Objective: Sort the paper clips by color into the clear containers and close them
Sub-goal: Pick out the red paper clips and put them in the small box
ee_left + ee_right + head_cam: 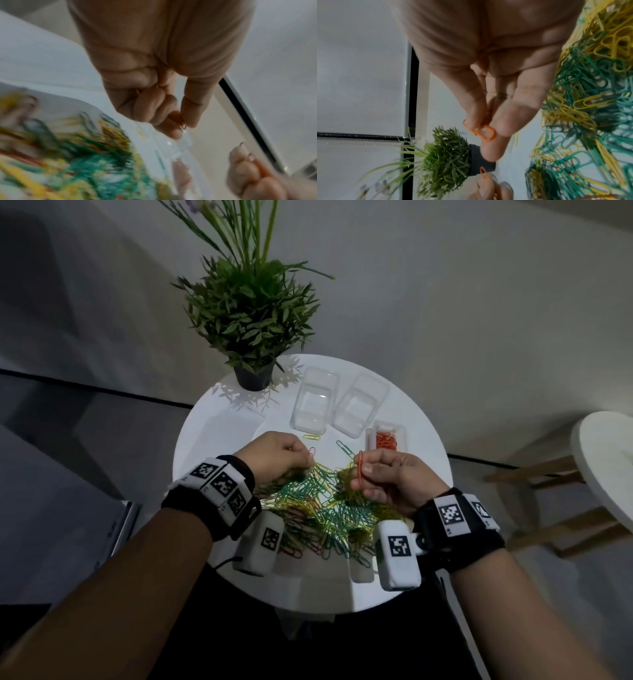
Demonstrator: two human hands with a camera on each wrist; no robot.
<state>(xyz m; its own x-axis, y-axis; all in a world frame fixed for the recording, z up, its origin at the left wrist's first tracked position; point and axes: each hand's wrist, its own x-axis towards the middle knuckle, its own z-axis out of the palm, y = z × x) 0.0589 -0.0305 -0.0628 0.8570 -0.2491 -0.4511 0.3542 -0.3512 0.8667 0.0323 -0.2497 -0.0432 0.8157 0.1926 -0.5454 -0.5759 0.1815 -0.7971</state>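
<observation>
A tangled pile of green, yellow and orange paper clips (pixel 322 505) covers the middle of the round white table (pixel 421 440). My right hand (pixel 383 474) pinches orange clips (pixel 359 470) between thumb and fingers just above the pile; the right wrist view shows the orange clips (pixel 485 132) at the fingertips. My left hand (pixel 277 457) is curled and pinches one orange clip (pixel 311 452), seen in the right wrist view as an orange clip (pixel 483 172). A clear container (pixel 386 438) holds orange clips. Two clear containers (pixel 313 402) (pixel 359 405) stand open and hold nothing.
A potted green plant (pixel 250 320) stands at the table's far left edge. Single yellow (pixel 310 437) and green (pixel 344 447) clips lie loose beyond the pile. A white stool (pixel 603 467) on wooden legs stands to the right.
</observation>
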